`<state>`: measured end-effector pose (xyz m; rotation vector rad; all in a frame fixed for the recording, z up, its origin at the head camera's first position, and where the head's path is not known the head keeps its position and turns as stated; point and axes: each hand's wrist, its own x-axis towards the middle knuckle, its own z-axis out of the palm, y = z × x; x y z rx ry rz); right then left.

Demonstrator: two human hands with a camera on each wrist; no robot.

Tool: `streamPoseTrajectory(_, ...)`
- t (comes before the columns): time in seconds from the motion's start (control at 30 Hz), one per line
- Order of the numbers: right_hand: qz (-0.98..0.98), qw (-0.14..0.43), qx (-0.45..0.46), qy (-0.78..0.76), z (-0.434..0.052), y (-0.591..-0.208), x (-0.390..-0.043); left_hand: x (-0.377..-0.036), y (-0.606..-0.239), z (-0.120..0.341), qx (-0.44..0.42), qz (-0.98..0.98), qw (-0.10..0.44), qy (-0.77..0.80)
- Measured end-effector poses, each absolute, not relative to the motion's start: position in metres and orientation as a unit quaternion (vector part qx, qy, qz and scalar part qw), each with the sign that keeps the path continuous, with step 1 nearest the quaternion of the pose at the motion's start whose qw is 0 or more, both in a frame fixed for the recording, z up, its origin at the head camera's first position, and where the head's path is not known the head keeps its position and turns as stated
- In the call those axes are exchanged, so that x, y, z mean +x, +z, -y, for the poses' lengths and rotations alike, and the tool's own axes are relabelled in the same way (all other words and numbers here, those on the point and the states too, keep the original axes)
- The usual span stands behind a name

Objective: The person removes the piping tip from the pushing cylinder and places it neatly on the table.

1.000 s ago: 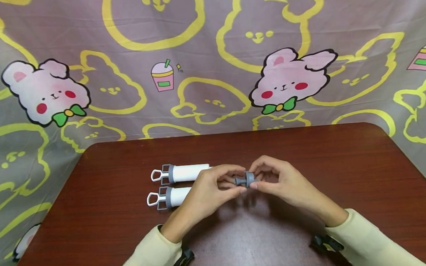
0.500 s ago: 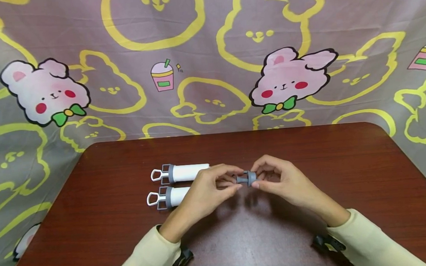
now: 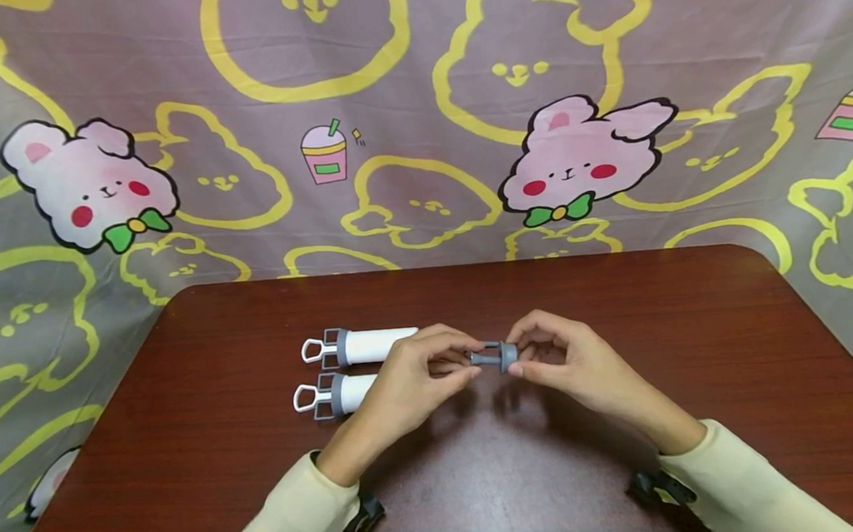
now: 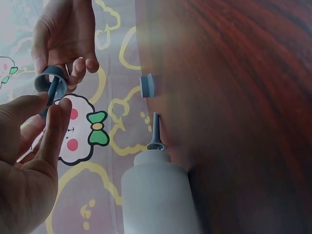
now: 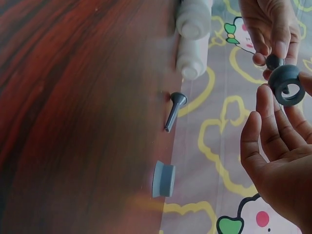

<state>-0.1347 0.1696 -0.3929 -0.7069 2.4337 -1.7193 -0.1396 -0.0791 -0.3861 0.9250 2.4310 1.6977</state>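
Observation:
In the head view my left hand (image 3: 406, 384) pinches a slim grey nozzle (image 3: 488, 360) by its left end. My right hand (image 3: 573, 367) grips a grey ring-shaped cap (image 3: 510, 355) between thumb and fingers, opposite the left hand. The nozzle's shaft points into the cap, and both are held above the table. In the left wrist view the shaft shows dark across the opening of the cap (image 4: 62, 88). A second grey nozzle (image 5: 174, 111) with a flared end and a second grey cap (image 5: 164, 180) lie on the table, mostly hidden behind the hands in the head view.
Two white syringe-like tubes lie side by side at left, the far one (image 3: 380, 345) and the near one (image 3: 355, 393), each with a grey collar and a white pull handle. The left forearm partly covers the near tube. A patterned cloth (image 3: 416, 133) hangs behind the brown table (image 3: 701, 319).
The right hand has shifted slightly right with the cap, and the left fingers slightly left. More of the nozzle's shaft shows between the hands. The two white tubes have stayed put.

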Motion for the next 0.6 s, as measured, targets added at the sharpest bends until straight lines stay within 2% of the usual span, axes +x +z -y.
streamPoseTrajectory(0.4,-0.801,0.04,-0.225,-0.553,-0.1746,-0.3933,-0.1336,-0.1402,-0.3883,0.0813,0.278,-0.788,0.019,0.549)
streamPoseTrajectory(0.6,-0.805,0.04,-0.216,-0.552,-0.1788,-0.3954,-0.1331,-0.1405,-0.3885,0.083,0.291,-0.792,-0.001,0.537)
